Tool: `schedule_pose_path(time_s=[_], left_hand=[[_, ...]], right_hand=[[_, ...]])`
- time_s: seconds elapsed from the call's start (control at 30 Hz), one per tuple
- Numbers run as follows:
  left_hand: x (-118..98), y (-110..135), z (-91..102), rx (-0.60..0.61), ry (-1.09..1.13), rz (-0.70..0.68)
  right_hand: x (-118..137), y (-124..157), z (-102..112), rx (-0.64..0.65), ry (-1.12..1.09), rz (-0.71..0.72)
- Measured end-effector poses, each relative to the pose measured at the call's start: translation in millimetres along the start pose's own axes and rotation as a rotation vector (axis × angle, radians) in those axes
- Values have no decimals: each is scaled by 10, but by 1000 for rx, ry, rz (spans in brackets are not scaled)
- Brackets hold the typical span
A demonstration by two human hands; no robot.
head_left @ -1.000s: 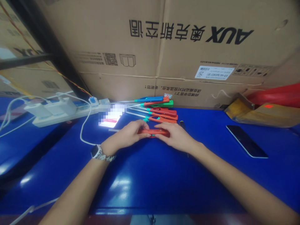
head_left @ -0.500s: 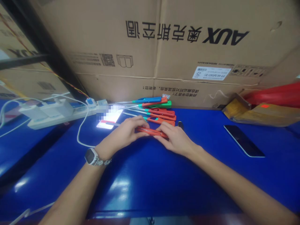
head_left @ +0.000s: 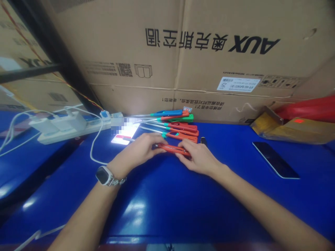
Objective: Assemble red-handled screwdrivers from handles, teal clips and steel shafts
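Both hands hold one red-orange long-necked lighter [head_left: 172,149] just above the table. My left hand [head_left: 146,145] is closed round its front part, where the metal neck begins; the neck runs out to the left. My right hand [head_left: 197,153] pinches the rear end of the handle between thumb and fingers. Right behind the hands lies a fanned row of similar lighters: an orange one [head_left: 180,136], red ones [head_left: 183,127], a green one [head_left: 187,118] and a blue one [head_left: 167,113]. Their metal necks point left. My fingers hide part of the held lighter.
A lit phone screen [head_left: 125,134] lies left of the lighters, near a white power strip [head_left: 52,136] with plugs and cables. A dark phone [head_left: 274,159] rests at right. Behind stands a large cardboard box [head_left: 117,35]. A small black object [head_left: 203,140] sits beyond my right hand.
The held lighter has turned slightly in my fingers, showing a little more of its handle's side. Both hands keep their grip, and the whole view has shifted slightly.
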State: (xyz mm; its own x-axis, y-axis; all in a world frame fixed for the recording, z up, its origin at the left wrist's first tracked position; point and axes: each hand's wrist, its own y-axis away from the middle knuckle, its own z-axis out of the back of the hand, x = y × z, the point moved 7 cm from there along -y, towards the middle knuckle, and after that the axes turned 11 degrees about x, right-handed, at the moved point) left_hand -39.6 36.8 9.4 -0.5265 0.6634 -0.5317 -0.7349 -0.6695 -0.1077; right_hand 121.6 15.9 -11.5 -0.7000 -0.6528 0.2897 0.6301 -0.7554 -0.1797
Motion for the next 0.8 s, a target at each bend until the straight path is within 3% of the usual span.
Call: schedule_pose_path(time_s=[0.17, 0.3, 0.4, 0.53, 0.63, 0.7, 0.77, 0.8], left_hand=[[0, -1, -3, 5, -5, -7], [-18, -11, 12, -32, -138, -6], [-65, 4, 105, -182, -325, 21], [-147, 106, 293, -523, -416, 116], [-184, 223, 338, -856, -224, 126], [-94, 286, 257, -1073, 116, 142], [40, 198, 45, -1085, 526, 193], [75, 88, -92, -990, 724, 206]], right_hand=[[57, -20, 0, 45, 43, 1], [32, -26, 6, 7, 42, -42], [-17, -21, 23, -75, -1, -94], [-76, -6, 12, -170, -165, -165], [-110, 9, -47, -237, -375, -247], [-82, 10, -102, -289, -523, -260], [-19, -2, -165, -323, -643, -248], [16, -10, -200, -329, -695, -244]])
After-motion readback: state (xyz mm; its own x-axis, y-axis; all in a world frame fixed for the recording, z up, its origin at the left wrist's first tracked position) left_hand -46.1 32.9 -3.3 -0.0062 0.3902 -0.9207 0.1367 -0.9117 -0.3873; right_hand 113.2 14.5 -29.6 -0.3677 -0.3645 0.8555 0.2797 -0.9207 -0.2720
